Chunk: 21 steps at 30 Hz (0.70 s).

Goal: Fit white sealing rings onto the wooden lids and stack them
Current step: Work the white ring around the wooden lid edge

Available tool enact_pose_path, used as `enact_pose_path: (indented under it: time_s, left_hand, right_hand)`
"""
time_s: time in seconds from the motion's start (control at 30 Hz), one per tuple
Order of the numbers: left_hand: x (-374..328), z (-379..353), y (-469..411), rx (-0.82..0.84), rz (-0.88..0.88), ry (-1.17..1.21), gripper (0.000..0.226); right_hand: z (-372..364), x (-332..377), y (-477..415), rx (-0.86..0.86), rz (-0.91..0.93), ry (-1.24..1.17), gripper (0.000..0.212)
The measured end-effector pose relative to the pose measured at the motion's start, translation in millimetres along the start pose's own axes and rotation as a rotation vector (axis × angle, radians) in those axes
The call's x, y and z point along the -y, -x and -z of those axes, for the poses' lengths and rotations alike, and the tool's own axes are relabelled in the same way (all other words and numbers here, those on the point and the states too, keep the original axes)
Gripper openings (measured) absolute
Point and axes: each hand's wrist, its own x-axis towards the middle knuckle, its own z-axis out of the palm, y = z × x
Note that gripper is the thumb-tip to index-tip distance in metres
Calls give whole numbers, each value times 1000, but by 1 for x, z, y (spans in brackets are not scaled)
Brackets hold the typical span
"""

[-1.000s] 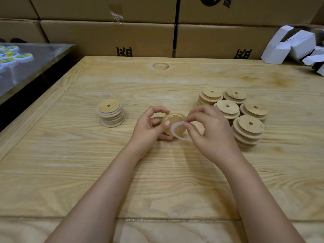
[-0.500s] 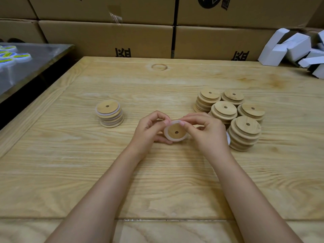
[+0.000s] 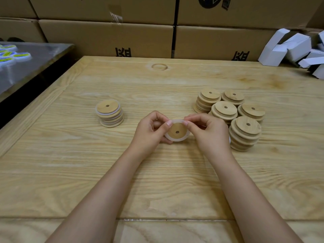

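Left hand (image 3: 150,130) and right hand (image 3: 208,132) both pinch the round wooden lid (image 3: 177,131) mid-bench (image 3: 157,181), grips narrow, to seat its white sealing ring (image 3: 175,139). Ringed stack (image 3: 109,113) lies left, bare lids (image 3: 244,133) right, keeping finished apart.

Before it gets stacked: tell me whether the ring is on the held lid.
On: the ring circles the lid, white showing above and below. Fully seated: cannot tell.

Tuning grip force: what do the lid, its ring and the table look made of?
Lid: light wood, perhaps bamboo, matte; fine grain shows. Ring: milky white, smooth, likely silicone or soft rubber, though the look leaves that open. Table: pale wood with bold grain and a slight sheen, probably sealed.
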Motion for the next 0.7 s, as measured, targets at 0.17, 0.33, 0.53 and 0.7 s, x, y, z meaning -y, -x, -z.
enact_pose_path:
  time_s: [0.17, 0.33, 0.53, 0.7]
  left_hand:
    - [1, -1, 0, -24, 3, -20, 13]
    - [4, -1, -2, -46, 27, -19, 14]
    - [4, -1, -3, -49, 63, -9, 16]
    - [1, 1, -4, -66, 106, 36, 15]
  right_hand:
    - [0, -2, -1, -30, 3, 22, 19]
    - [-2, -3, -2, -32, 12, 16, 22]
    - [-2, -4, -3, -36, 27, 30, 24]
    - [-2, -5, -4, -28, 30, 44, 24]
